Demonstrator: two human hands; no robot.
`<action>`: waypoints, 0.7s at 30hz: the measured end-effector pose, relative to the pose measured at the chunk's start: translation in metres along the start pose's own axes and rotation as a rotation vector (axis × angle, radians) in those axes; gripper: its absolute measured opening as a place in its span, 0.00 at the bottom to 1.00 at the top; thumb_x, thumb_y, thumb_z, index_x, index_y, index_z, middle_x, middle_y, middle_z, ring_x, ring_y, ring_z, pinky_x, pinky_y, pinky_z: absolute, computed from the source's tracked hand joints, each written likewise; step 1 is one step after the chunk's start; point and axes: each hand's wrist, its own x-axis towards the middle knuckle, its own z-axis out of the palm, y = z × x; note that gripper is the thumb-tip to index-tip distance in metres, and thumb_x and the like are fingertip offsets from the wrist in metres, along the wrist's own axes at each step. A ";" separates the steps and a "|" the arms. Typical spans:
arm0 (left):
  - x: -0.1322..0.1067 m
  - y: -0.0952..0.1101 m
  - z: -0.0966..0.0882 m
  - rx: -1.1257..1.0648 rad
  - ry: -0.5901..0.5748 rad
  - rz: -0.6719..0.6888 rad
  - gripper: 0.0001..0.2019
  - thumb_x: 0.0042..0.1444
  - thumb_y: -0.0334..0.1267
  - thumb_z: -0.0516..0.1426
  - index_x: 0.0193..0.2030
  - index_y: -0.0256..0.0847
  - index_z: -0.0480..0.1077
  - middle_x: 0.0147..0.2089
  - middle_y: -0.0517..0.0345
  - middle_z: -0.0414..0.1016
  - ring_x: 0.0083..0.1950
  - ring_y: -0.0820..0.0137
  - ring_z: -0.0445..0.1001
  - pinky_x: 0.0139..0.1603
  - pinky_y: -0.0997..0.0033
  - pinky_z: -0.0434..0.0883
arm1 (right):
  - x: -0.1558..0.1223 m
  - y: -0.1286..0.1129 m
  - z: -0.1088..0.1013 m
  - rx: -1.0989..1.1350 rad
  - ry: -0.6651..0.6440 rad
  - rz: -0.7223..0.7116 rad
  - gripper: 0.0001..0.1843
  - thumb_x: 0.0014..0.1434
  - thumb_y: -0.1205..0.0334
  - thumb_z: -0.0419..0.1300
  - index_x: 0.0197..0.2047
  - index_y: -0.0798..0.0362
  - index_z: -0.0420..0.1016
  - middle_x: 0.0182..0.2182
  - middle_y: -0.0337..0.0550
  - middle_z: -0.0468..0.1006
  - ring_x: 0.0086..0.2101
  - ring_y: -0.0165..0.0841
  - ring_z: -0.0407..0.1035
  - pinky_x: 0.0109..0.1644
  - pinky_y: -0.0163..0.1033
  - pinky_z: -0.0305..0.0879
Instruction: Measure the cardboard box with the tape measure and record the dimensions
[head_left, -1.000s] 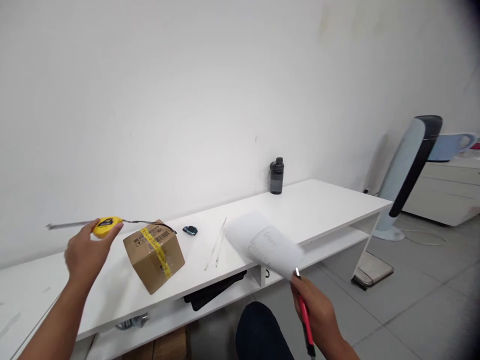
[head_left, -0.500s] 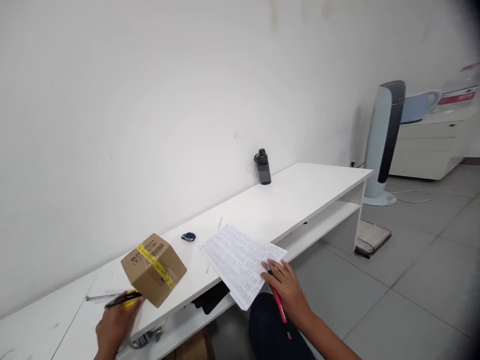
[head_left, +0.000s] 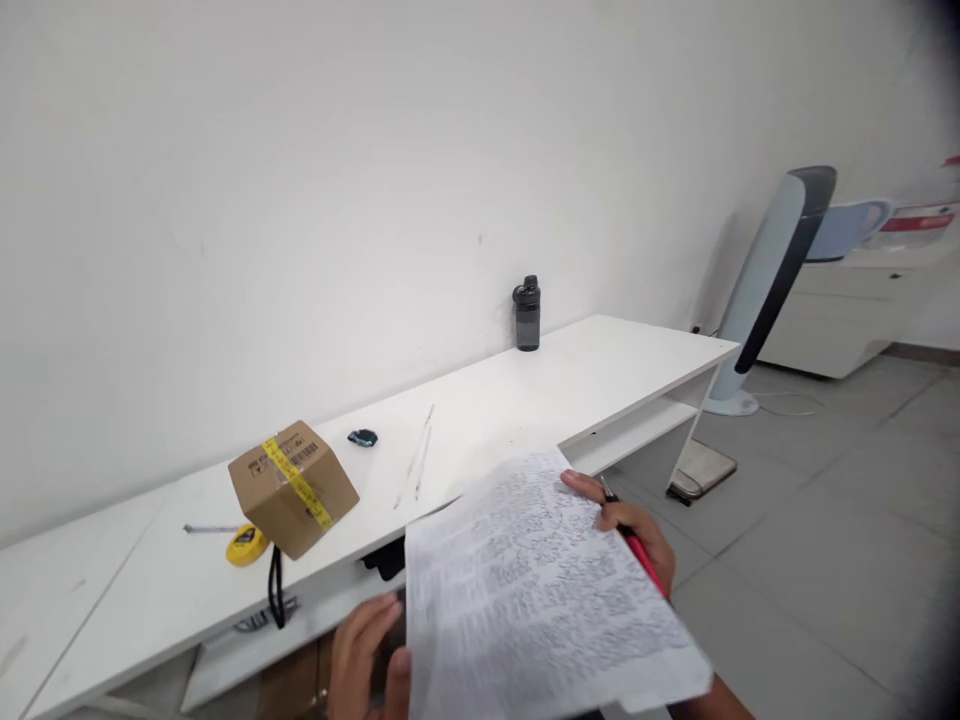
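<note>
A sheet of paper (head_left: 525,590) covered in dense dark lines hangs tilted in front of the bench edge. My right hand (head_left: 637,525) grips its right side, with a red pen (head_left: 646,562) tucked between the fingers. At the paper's left edge is my left hand (head_left: 364,655), thumb and fingers apart, holding nothing I can see. On the bench, a yellow tape measure (head_left: 247,545) lies with a short length of blade out, beside a cardboard box (head_left: 300,495) bound with yellow tape. A black strap (head_left: 277,590) dangles over the bench edge.
The long white bench (head_left: 600,370) runs along the wall, with a shelf beneath. On it are a dark bottle (head_left: 528,318) and a small dark shiny object (head_left: 363,438). A tower fan (head_left: 772,270) and a flat grey item (head_left: 703,468) stand on the floor at right.
My left hand has let go of the tape measure and moved right to the paper's edge. My right hand has lifted the paper off the bench towards me.
</note>
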 end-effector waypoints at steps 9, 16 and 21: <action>0.065 0.027 0.022 -0.713 -0.885 -0.632 0.27 0.51 0.59 0.61 0.46 0.35 0.77 0.41 0.45 0.81 0.40 0.57 0.79 0.43 0.59 0.73 | 0.025 0.026 0.047 0.081 -0.299 0.235 0.23 0.61 0.33 0.46 0.38 0.44 0.60 0.54 0.50 0.77 0.52 0.45 0.72 0.49 0.52 0.68; 0.021 -0.002 -0.007 -0.608 -0.247 -0.787 0.24 0.47 0.56 0.65 0.41 0.36 0.76 0.32 0.53 0.79 0.31 0.63 0.76 0.33 0.66 0.71 | -0.023 0.020 0.042 -0.124 0.266 0.254 0.10 0.66 0.57 0.52 0.48 0.48 0.61 0.54 0.54 0.76 0.56 0.44 0.69 0.55 0.58 0.66; 0.004 0.011 0.016 -0.543 0.019 -0.698 0.25 0.40 0.54 0.69 0.41 0.37 0.76 0.35 0.53 0.80 0.35 0.63 0.76 0.37 0.68 0.71 | -0.110 -0.035 0.097 -0.069 -0.494 0.206 0.19 0.60 0.59 0.62 0.53 0.48 0.64 0.64 0.59 0.63 0.60 0.46 0.63 0.55 0.50 0.71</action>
